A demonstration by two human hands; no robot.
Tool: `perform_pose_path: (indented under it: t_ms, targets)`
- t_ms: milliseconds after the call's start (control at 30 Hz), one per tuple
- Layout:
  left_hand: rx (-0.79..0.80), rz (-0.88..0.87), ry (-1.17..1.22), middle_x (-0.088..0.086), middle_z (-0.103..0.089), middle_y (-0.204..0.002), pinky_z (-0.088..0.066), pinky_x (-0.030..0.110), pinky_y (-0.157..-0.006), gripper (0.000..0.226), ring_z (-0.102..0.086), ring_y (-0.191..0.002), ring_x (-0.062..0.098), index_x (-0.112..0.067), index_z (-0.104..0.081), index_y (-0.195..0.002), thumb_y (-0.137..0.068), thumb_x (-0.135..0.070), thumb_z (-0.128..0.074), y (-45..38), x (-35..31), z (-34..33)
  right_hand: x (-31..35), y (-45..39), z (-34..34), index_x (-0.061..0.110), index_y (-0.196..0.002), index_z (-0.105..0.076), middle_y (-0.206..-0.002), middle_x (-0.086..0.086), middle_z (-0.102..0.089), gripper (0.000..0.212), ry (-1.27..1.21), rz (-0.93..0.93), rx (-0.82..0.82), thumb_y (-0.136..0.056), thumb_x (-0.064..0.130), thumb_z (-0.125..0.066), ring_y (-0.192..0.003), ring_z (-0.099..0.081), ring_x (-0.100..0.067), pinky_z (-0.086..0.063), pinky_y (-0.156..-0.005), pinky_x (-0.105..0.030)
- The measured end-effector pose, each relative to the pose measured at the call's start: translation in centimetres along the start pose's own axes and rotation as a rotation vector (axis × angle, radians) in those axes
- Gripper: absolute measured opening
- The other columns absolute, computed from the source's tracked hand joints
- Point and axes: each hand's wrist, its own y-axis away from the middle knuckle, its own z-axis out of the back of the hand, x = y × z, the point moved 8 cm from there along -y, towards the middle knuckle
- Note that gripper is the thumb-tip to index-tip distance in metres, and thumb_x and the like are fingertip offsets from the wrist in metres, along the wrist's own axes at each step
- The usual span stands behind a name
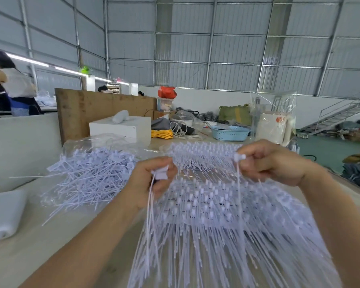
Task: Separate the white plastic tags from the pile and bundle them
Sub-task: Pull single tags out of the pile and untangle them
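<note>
A pale worktop [50,242] carries the work. Across its right half spreads a broad sheet of white plastic tags [216,208], heads in rows and thin tails fanning toward the viewer. A looser pile of tags [92,175] lies to the left on clear plastic film (tangled, heads pointing every way). Behind stand a white box [121,126] and a blue basket [230,133]. The right hand [272,163] pinches one tag head at the sheet's upper edge. The left hand [152,179] grips a small bunch of tag heads, tails hanging down.
</note>
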Motion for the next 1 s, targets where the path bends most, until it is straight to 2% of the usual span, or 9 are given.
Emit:
perform_pose_path:
  t_ms: [167, 267, 367, 433, 533, 633, 700, 800, 1000]
  targets:
    - [-0.241, -0.035, -0.296, 0.005, -0.062, -0.064, -0.029, 0.013, -0.030, 0.010, -0.038, -0.031, 0.006, -0.003, -0.062, -0.090, -0.087, -0.010, -0.055, -0.8, 1.8, 1.1, 0.5, -0.3, 0.2, 0.006, -0.102, -0.070, -0.063, 0.000, -0.059, 0.026, 0.023, 0.037, -0.113, -0.081, 0.021, -0.071, -0.053, -0.050, -0.013, -0.041, -0.058, -0.025]
    - [-0.201, 0.026, -0.312, 0.000, -0.058, -0.057, -0.032, 0.015, -0.032, 0.048, -0.043, -0.035, 0.006, -0.005, -0.063, -0.097, -0.077, -0.047, -0.055, -0.9, 3.1, 0.0, 1.0, -2.0, -3.2, 0.011, -0.105, -0.065, -0.077, 0.007, -0.063, 0.021, 0.145, 0.040, -0.079, -0.084, 0.008, -0.062, -0.060, -0.056, -0.011, -0.046, -0.061, -0.021]
    - [-0.120, 0.089, -0.342, 0.004, -0.064, -0.066, -0.037, 0.018, -0.041, 0.077, -0.052, -0.048, 0.012, -0.015, -0.072, -0.090, -0.053, -0.079, -0.048, -0.9, 3.6, -1.1, -0.3, -3.6, -5.3, 0.016, -0.114, -0.053, -0.094, -0.004, -0.054, 0.031, 0.200, -0.034, -0.098, -0.088, 0.000, -0.060, -0.062, -0.057, -0.013, -0.049, -0.058, -0.025]
    - [-0.168, 0.068, -0.461, 0.005, -0.066, -0.068, -0.038, 0.022, -0.049, 0.062, -0.054, -0.052, 0.014, -0.017, -0.073, -0.073, -0.051, -0.074, -0.058, -0.6, 3.6, -0.8, -1.2, -4.2, -5.8, 0.020, -0.118, -0.046, -0.098, -0.005, -0.050, 0.038, 0.330, -0.035, -0.137, -0.087, 0.002, -0.061, -0.061, -0.055, 0.000, -0.045, -0.056, -0.017]
    - [-0.253, -0.003, -0.595, 0.008, -0.061, -0.066, -0.038, 0.020, -0.048, 0.032, -0.051, -0.047, 0.011, -0.011, -0.063, -0.067, -0.071, -0.041, -0.072, -0.1, 3.3, -0.1, -2.1, -4.1, -5.6, 0.027, -0.128, -0.041, -0.103, 0.008, -0.043, 0.053, 0.481, 0.004, -0.210, -0.084, 0.018, -0.070, -0.069, -0.050, 0.014, -0.041, -0.060, -0.010]
    - [-0.300, -0.062, -0.569, -0.002, -0.055, -0.053, -0.039, 0.015, -0.042, 0.031, -0.047, -0.040, 0.006, -0.011, -0.057, -0.058, -0.084, -0.024, -0.068, -0.1, 2.6, 0.2, -3.4, -3.2, -4.6, 0.035, -0.111, -0.050, -0.099, 0.010, -0.049, 0.036, 0.490, -0.050, -0.265, -0.081, 0.036, -0.070, -0.073, -0.051, 0.006, -0.041, -0.067, -0.012]
    - [-0.297, -0.061, -0.618, -0.006, -0.056, -0.050, -0.037, 0.014, -0.041, 0.032, -0.046, -0.039, 0.004, -0.017, -0.059, -0.056, -0.087, -0.025, -0.066, 0.0, 2.4, -0.1, -4.3, -2.9, -4.8, 0.026, -0.093, -0.061, -0.085, 0.007, -0.060, 0.010, 0.422, -0.084, -0.221, -0.086, 0.032, -0.065, -0.067, -0.054, 0.003, -0.043, -0.066, -0.016]
    - [-0.266, -0.036, -0.729, -0.006, -0.057, -0.047, -0.033, 0.012, -0.038, 0.031, -0.044, -0.036, 0.005, -0.024, -0.062, -0.060, -0.090, -0.029, -0.062, 0.3, 2.7, -0.7, -5.0, -2.5, -5.7, 0.017, -0.070, -0.060, -0.067, 0.002, -0.063, 0.022, 0.310, -0.108, -0.162, -0.091, 0.022, -0.060, -0.052, -0.058, -0.004, -0.045, -0.054, -0.017]
    - [-0.231, -0.003, -0.729, -0.002, -0.057, -0.048, -0.035, 0.014, -0.038, 0.028, -0.047, -0.036, 0.005, -0.011, -0.064, -0.069, -0.092, -0.026, -0.058, 0.4, 2.4, -1.0, -3.7, -2.6, -6.0, 0.046, -0.056, -0.062, -0.051, 0.022, -0.054, 0.051, 0.246, -0.027, -0.174, -0.095, 0.015, -0.055, -0.050, -0.049, 0.007, -0.034, -0.054, -0.003]
